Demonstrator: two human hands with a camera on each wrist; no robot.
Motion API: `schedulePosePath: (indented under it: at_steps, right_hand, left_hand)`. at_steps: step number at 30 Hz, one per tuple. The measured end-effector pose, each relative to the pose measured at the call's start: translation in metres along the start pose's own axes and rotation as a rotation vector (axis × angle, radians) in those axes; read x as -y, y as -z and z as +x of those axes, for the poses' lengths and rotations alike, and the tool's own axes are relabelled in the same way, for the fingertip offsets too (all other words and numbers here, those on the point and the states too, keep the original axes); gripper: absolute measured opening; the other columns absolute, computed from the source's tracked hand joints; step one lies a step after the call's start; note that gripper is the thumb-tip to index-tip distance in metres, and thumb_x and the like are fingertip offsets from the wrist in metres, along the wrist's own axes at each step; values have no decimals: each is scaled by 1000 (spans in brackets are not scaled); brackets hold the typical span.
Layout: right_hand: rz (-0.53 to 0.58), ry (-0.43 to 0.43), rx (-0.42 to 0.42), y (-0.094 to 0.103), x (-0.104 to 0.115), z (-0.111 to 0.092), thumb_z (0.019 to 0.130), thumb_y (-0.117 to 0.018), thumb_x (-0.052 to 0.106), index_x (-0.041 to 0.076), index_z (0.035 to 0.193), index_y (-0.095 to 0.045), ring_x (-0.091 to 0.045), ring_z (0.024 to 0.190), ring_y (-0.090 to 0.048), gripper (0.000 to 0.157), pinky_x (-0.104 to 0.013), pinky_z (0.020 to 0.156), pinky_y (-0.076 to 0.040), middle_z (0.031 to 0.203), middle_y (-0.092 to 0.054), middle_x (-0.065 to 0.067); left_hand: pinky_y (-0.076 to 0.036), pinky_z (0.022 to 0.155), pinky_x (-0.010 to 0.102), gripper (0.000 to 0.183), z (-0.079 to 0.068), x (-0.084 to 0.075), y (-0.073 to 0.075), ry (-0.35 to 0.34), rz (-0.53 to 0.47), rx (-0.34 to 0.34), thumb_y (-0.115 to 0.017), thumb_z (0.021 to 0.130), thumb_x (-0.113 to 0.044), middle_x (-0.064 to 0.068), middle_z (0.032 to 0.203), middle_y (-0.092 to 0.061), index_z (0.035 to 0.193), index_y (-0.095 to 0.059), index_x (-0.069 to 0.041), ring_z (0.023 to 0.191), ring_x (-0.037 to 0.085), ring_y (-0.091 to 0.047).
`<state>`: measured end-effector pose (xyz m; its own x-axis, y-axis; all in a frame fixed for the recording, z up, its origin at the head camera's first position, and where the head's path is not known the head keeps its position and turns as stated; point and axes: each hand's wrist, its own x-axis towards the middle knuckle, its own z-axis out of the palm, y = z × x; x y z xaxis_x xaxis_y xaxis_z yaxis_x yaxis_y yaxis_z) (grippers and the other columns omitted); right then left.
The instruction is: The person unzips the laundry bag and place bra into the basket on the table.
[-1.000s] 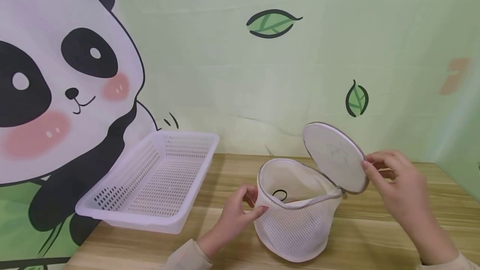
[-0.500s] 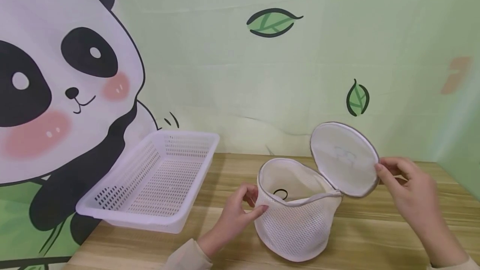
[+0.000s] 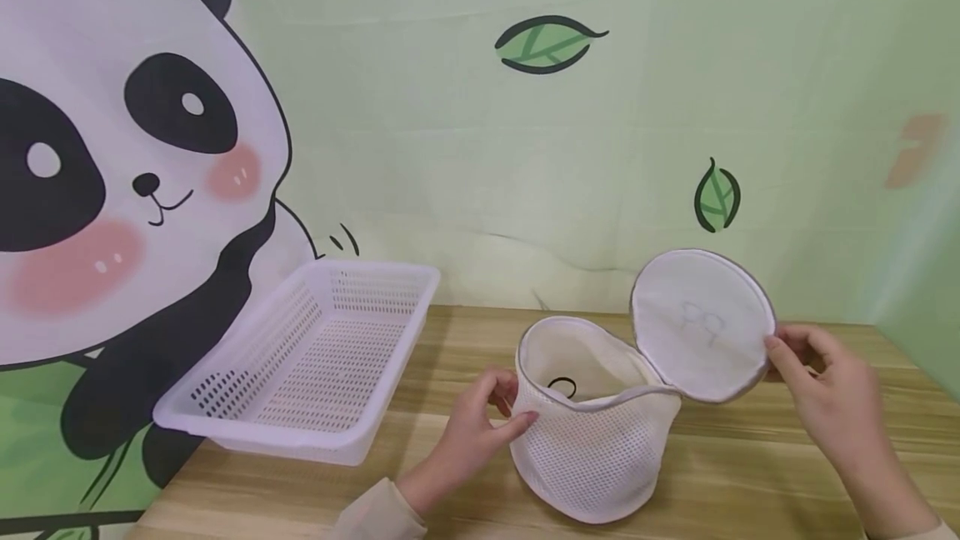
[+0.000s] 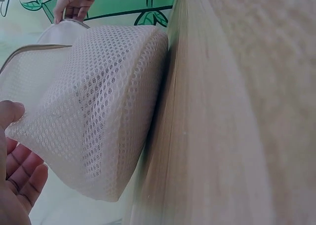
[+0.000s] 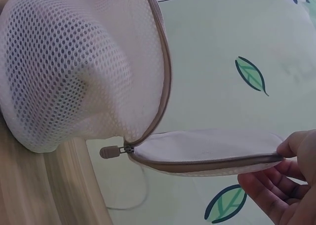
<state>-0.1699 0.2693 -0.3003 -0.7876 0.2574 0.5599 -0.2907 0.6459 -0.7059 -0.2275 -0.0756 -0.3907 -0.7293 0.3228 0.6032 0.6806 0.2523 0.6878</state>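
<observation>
A white mesh laundry bag (image 3: 592, 457) stands on the table, its round lid (image 3: 701, 327) folded out to the right. My left hand (image 3: 480, 427) grips the bag's left rim between thumb and fingers. At the far edge of the lid, my right hand (image 3: 828, 390) pinches the rim with thumb and fingers. A zipper pull (image 5: 111, 152) hangs where lid and bag meet, in the right wrist view. Inside the bag a thin black loop (image 3: 562, 388) shows against the pale lining; the bottom of the bag is hidden by its front wall.
A white plastic basket (image 3: 352, 373) with slotted walls stands to the left on the wooden table (image 3: 757, 473). Behind the table hangs a green backdrop (image 3: 420, 123) with a printed panda and leaves.
My right hand has drawn the lid to the right and slightly down, so its inner face turns more toward the head camera. The left hand keeps its hold on the rim.
</observation>
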Motion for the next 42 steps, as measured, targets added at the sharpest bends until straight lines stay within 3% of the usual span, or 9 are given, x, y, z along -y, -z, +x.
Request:
schedulePosePath:
  at_steps: [22,32,42]
  right_hand:
    - [18,-84,73,1,-30,-3,97,-53,13,-16,108,-55,3,58,-59,31,-16,54,-54,67,-56,20]
    - [0,-113,129,1,-41,-5,97,-52,10,-22,111,-52,4,55,-58,35,-17,52,-54,65,-56,22]
    - [-76,-193,255,0,-55,-3,100,-47,14,-23,113,-50,-3,54,-61,40,-23,54,-56,75,-66,-9]
  left_hand:
    - [-53,70,24,27,1,-1,-1,16,6,14,-75,82,-13,7,88,-62,99,-56,-5,77,11,-54]
    - [-54,70,24,27,1,-2,0,16,11,15,-74,82,-13,7,89,-62,99,-56,-5,78,12,-55]
    - [-53,69,23,27,0,-3,1,13,13,6,-75,81,-11,8,87,-62,98,-55,-5,76,16,-56]
